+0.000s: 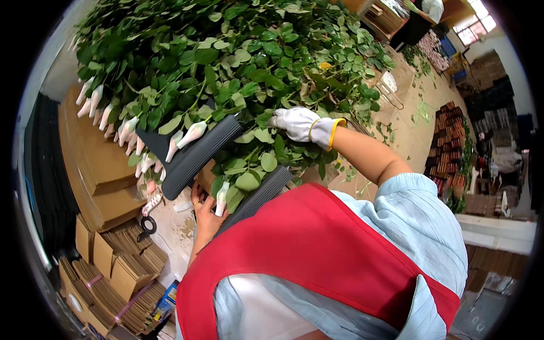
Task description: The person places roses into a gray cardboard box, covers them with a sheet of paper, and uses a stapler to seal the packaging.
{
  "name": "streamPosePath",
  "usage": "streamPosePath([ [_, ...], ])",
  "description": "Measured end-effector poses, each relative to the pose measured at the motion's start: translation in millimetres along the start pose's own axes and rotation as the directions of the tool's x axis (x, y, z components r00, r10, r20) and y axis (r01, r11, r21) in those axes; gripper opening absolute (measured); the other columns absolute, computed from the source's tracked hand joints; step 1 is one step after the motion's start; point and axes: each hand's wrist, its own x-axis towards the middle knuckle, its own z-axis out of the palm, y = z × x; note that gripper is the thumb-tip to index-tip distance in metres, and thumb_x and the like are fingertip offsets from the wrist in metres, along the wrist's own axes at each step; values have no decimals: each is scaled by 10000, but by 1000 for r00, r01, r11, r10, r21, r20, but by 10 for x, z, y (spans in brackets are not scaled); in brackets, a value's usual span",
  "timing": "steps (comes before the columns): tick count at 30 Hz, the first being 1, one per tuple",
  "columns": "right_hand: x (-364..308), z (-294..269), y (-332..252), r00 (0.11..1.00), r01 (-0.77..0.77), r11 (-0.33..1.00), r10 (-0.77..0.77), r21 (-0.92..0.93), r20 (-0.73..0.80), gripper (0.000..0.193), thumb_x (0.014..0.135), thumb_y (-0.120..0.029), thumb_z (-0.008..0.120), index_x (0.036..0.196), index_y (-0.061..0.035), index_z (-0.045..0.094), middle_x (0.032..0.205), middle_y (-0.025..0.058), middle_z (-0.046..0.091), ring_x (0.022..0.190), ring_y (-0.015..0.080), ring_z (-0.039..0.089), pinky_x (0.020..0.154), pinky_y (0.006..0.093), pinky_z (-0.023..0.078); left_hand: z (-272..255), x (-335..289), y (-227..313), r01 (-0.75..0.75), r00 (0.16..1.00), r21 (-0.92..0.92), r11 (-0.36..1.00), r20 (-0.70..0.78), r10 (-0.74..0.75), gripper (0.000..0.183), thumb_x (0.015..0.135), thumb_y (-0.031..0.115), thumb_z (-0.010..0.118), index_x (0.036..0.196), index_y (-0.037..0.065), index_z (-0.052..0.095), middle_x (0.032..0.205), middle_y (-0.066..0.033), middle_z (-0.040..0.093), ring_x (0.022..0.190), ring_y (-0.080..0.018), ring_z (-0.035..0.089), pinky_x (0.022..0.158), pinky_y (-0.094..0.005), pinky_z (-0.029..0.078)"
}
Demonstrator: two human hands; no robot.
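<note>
My bare left hand (207, 214) is low, left of centre, with its fingers and thumb around a rose bud (221, 199) in a white net sleeve. Leaves of this rose spread between two dark grey ribbed bars. My right hand (300, 124), in a white glove with a yellow cuff, closes among the leafy stems (266, 136); its fingertips are partly hidden by leaves. On the upper ribbed bar (204, 158) lie two more netted buds (192, 134). The lower ribbed bar (258, 195) runs close to my red apron (294, 243).
A big heap of leafy roses (226, 56) fills the far side, several netted buds (96, 101) at its left edge. Cardboard sheets (102, 164), folded cartons (124, 266) and a black tape roll (148, 225) lie left. Another person (425, 14) stands far right, beyond leaf-strewn floor (416, 113).
</note>
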Motion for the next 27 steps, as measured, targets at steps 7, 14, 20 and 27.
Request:
streamPosePath([
  [7,-46,197,-153,994,-66,956,38,-284,-104,252,865,-178,481,1086,-91,566,1030,103,577,935,308,614,807,436,500,-18,72,71,-11,998,8,1000,-65,12,537,578,44,800,1095,107,669,1469,-201,268,1328,-391,287,1056,-407,315],
  [14,1,-729,-690,971,-50,900,-57,-432,-232,223,806,-113,596,1017,-42,601,955,125,633,902,283,620,796,407,507,-154,76,-4,102,979,-65,993,184,-88,374,715,70,707,1088,97,681,1314,-143,511,1207,-321,488,964,-372,437],
  [20,305,-1367,-1527,688,663,748,-619,-18,-379,351,742,-72,652,1090,-72,605,950,136,665,863,331,645,765,392,525,-22,93,50,33,999,-35,999,38,-32,267,790,124,687,1057,122,692,1331,-127,500,1191,-328,467,987,-397,393],
  [27,1273,-1016,-1819,839,238,947,-87,-218,537,702,717,-266,583,1392,-331,402,717,139,638,649,285,632,641,398,508,10,163,126,52,999,-78,996,20,-50,238,780,152,690,1018,133,696,1314,-95,532,1221,-344,421,1004,-417,373],
])
